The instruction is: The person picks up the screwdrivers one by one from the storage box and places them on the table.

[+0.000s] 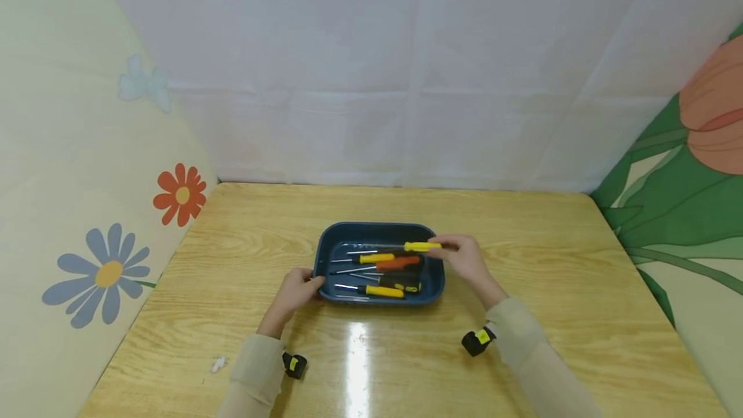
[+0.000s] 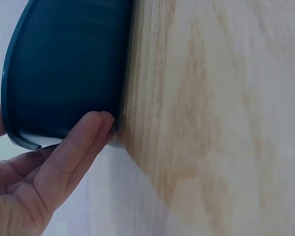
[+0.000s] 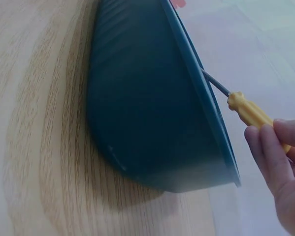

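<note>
A dark blue plastic tray [image 1: 377,302] stands on the table with several screwdrivers in it. My left hand [image 1: 297,289] grips the tray's left end, thumb over the rim and fingers against the outer wall, as the left wrist view shows. At the right end my right hand [image 1: 462,257] pinches a screwdriver by its yellow handle [image 3: 253,113]. That handle is above the rim, and the shaft [image 3: 216,82] slants down into the tray. Below it lie a yellow-and-black screwdriver [image 1: 377,258], an orange-handled one [image 1: 400,264] and another yellow one [image 1: 383,291].
The wooden table [image 1: 522,244] backs onto a pale cloth [image 1: 406,82]. A small white scrap [image 1: 218,364] lies at the table's front left. Flower-printed cloths [image 1: 110,179] hang at both sides.
</note>
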`<state>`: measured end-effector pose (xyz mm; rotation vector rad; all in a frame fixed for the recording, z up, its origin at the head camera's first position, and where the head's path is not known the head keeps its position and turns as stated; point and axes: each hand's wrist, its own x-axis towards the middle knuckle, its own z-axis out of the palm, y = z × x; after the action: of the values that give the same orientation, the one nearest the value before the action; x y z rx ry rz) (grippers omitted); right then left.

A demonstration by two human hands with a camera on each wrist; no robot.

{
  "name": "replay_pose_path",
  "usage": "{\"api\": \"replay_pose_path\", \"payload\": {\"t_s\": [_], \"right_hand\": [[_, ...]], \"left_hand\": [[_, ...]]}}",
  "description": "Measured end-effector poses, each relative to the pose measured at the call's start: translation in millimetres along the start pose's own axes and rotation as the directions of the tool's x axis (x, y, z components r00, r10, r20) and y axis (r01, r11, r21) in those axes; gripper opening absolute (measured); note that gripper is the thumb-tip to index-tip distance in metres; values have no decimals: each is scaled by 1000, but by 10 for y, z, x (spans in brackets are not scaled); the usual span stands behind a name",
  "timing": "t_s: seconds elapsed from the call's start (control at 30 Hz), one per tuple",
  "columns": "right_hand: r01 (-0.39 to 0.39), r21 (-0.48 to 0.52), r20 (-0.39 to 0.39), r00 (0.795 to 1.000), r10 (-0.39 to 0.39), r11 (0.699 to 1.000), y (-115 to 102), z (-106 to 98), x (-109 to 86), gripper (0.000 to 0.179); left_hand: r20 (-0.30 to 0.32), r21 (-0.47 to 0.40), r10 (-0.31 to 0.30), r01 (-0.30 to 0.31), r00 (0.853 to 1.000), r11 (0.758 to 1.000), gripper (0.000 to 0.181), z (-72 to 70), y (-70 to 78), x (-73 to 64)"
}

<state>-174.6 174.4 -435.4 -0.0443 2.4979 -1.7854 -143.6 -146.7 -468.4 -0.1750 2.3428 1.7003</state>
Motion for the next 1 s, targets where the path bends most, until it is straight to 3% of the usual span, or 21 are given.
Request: {"api": "replay_pose_path", "payload": {"t_s": [0.17,0.37,1.0], "right_hand": [[-15,10,-21,1000,15,1000,1,-56,-44,26],[-26,39,-59,998,28,999,7,-142,-96,28],[-40,107,-170,984,58,993,127,-405,-197,30]], "left_hand": [[6,8,2,-2,1000,1000,21,-6,168,-114],[-11,21,4,-4,1000,1000,19,11,-54,32],[7,10,-9,9,1000,1000,22,-14,-65,48]]}}
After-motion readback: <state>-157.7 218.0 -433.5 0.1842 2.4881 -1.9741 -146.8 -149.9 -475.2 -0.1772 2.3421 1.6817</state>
